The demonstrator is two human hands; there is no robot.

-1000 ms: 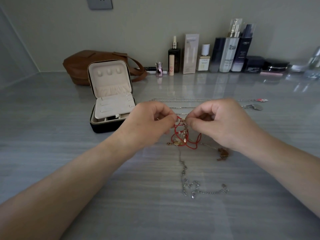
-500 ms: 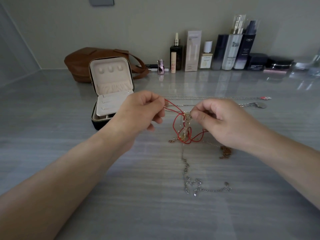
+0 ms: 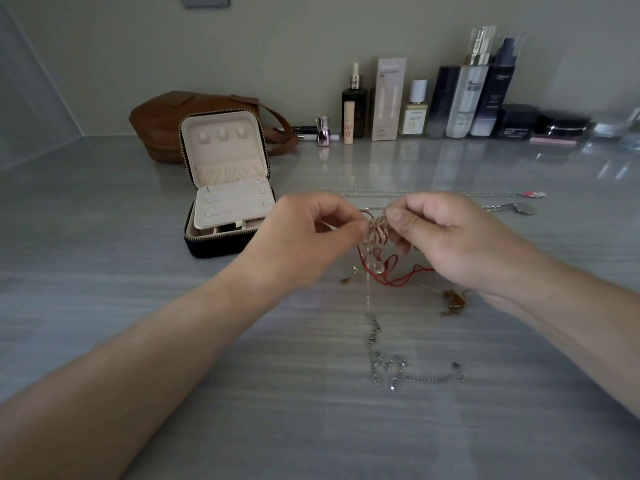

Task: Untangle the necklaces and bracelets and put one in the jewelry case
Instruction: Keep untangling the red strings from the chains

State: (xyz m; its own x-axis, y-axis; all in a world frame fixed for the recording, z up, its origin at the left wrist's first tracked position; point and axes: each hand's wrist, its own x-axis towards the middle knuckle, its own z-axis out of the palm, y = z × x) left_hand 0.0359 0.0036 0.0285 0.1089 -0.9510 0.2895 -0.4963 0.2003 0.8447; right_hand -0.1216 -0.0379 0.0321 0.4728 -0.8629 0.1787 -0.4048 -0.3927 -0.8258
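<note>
A tangle of red cord and gold chain (image 3: 375,252) hangs lifted above the grey table. My left hand (image 3: 311,237) pinches the tangle at its top from the left, and my right hand (image 3: 446,237) pinches it from the right, fingertips almost meeting. A silver chain (image 3: 381,362) trails from the tangle toward me and lies on the table. A small gold-brown pendant (image 3: 453,301) lies below my right wrist. The jewelry case (image 3: 225,199), dark outside and cream inside, stands open to the left of my left hand.
Two thin silver necklaces lie stretched out behind my hands, one ending in a red tag (image 3: 533,194), one in a round pendant (image 3: 523,208). A brown leather bag (image 3: 162,123) sits behind the case. Cosmetic bottles and jars (image 3: 464,102) line the back wall.
My left hand, which had pulled a red loop out to the left, has come back to the tangle. Both hands now pinch it close together, slightly higher.
</note>
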